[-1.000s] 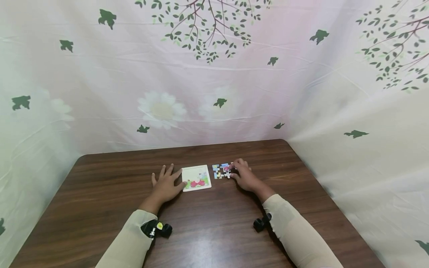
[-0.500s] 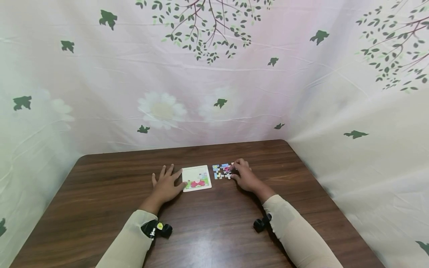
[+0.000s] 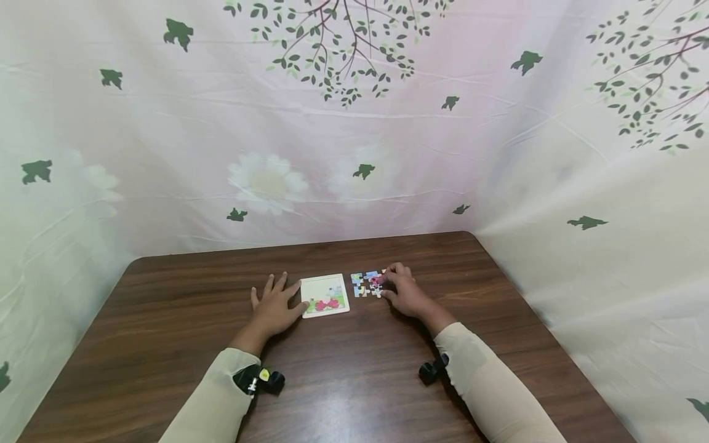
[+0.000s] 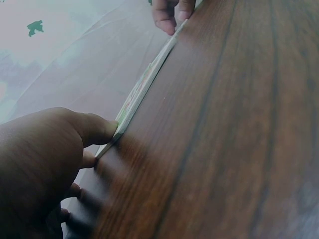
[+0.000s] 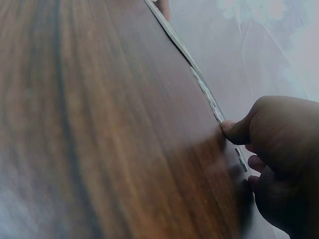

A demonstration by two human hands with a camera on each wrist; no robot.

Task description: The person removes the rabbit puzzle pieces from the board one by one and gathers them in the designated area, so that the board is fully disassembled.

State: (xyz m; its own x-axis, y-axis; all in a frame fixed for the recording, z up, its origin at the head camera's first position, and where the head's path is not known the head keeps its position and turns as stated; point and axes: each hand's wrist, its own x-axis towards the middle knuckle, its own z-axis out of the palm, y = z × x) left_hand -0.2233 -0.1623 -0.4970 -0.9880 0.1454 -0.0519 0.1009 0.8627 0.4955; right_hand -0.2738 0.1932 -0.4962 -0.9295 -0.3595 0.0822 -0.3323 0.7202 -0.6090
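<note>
A pale puzzle tray [image 3: 324,286], printed with red shapes and greenery along its near side, lies flat on the table. My left hand [image 3: 272,312] rests at its left edge, fingers spread, with thumb and index finger touching the rim. Just right of the tray, several small jigsaw puzzle pieces [image 3: 362,290] lie close together, with gaps between some. My right hand [image 3: 407,294] pinches a puzzle piece [image 3: 375,280] at the right of this group between thumb and index finger. The right fingers partly cover the pieces there. In the right wrist view, the thumb [image 5: 234,132] meets the pieces' near edge.
The brown wooden table [image 3: 332,381] reaches back to a pale curtain [image 3: 310,141] printed with leaves and flowers. Another curtain side [image 3: 626,277] hangs along the right. Black wrist cameras sit on both sleeves.
Both hands stay almost where they were. The pieces by my right fingertips have shifted very slightly; the tray has not visibly moved.
</note>
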